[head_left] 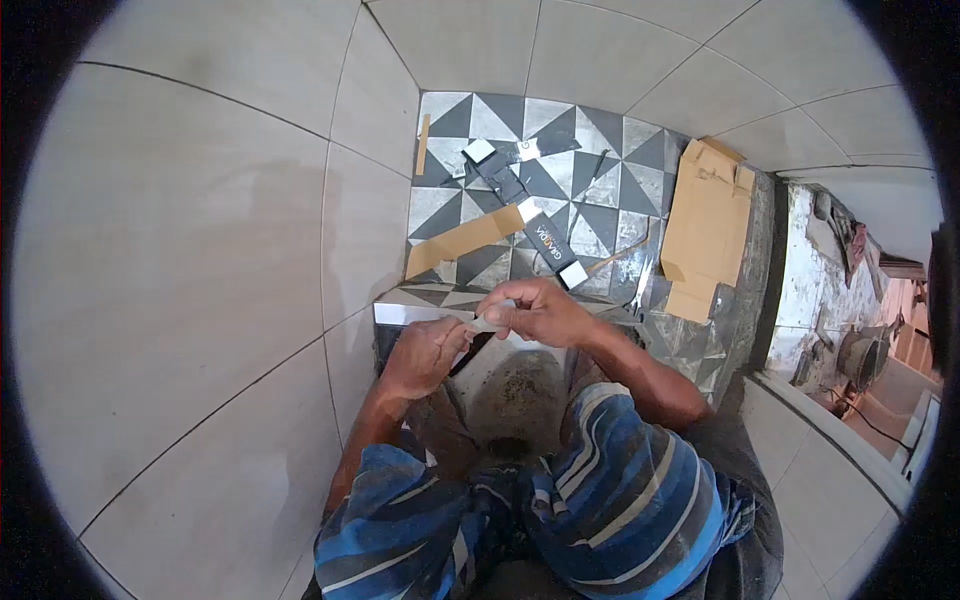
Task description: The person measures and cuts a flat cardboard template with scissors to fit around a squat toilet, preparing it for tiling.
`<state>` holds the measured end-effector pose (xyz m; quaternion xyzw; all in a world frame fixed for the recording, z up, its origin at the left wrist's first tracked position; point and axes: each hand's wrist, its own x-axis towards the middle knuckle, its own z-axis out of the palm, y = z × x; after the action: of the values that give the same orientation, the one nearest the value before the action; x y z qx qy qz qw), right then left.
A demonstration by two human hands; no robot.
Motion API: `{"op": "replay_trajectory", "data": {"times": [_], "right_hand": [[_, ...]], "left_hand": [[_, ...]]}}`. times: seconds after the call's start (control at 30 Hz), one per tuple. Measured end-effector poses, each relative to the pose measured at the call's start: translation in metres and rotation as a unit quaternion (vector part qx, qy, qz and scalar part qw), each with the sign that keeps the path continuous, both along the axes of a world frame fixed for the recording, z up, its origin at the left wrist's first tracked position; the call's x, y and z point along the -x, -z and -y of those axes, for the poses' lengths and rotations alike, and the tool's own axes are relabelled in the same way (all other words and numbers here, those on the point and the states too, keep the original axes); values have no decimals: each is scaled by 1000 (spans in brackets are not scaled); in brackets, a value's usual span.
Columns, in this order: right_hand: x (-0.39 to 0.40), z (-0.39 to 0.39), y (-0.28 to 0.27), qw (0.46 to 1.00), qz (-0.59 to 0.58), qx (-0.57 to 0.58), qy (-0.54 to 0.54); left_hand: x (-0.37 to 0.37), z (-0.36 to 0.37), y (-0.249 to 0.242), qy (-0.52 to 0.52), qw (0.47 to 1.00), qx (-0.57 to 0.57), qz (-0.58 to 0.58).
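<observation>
Between my two hands is a small pale grey-white piece [488,324], mostly covered by fingers, so its kind cannot be made out. My left hand [418,354] is closed on its left end. My right hand [540,312] pinches the other end from the right, thumb and fingers together. Just below the hands, a dark narrow strip shows beside the left fingers. In front of them, a long black box with white ends [547,240] and printed lettering lies on the patterned tile floor [640,190].
A cardboard strip [465,240] crosses the black box. Flattened cardboard [710,225] lies at the right, with a metal tool [642,285] near it. Pale tiled walls [220,220] close in on the left and at the back. A doorway area with a bucket [862,358] is at far right.
</observation>
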<state>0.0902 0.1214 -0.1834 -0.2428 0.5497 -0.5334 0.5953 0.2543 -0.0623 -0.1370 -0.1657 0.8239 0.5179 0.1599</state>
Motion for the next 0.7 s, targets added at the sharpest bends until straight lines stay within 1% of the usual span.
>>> {"op": "replay_trajectory", "data": {"times": [0.03, 0.17, 0.23, 0.27, 0.33, 0.47, 0.53, 0.67, 0.7], "right_hand": [[3, 1, -4, 996, 59, -59, -35], [-2, 2, -7, 996, 79, -32, 1], [-4, 0, 4, 1000, -5, -5, 23], [-8, -1, 14, 1000, -4, -5, 22], [-15, 1, 27, 989, -72, 90, 91], [-12, -2, 22, 991, -48, 75, 99], [-4, -3, 15, 999, -3, -2, 42], [-4, 0, 12, 999, 18, -11, 40], [-4, 1, 13, 998, 30, -24, 44]], "left_hand": [[1, 1, 1, 30, 999, 45, -8], [2, 5, -3, 12, 999, 40, -29], [3, 12, -15, -82, 989, -84, 88], [3, 11, -16, -83, 989, -84, 89], [2, 11, -17, -69, 978, -157, 121], [-1, 4, -5, -83, 981, -137, 112], [-4, 1, 2, -91, 987, -108, 80], [-3, -1, 9, -84, 992, -80, 39], [-3, -2, 10, -82, 995, -55, 29]]}}
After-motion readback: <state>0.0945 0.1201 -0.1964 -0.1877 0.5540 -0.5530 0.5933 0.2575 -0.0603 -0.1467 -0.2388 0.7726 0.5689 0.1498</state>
